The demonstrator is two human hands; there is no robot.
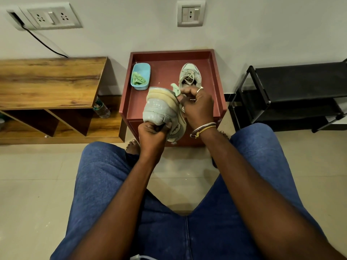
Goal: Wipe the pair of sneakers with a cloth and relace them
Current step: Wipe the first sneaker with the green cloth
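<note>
Now, left fingers (150,127) curl round the smooth grey shoe (159,107); right fingers (185,91) pinch a soft green cloth (175,90)

Two worn pale grey-green lace-up sneakers: raised sneaker (159,107), standing sneaker (190,74). Two crumpled light green cloths: gripped cloth (175,90), tub cloth (138,78). One shallow blue plastic tub (142,69). One red-brown tray-topped side table (165,72). Two bare hands: left hand (151,133), right hand (198,106). Two grey wall socket plates: wide socket plate (50,15), small socket plate (190,14). One clear plastic bottle (102,109). One wooden shelf unit (47,79). One black open rack (291,81).
</note>
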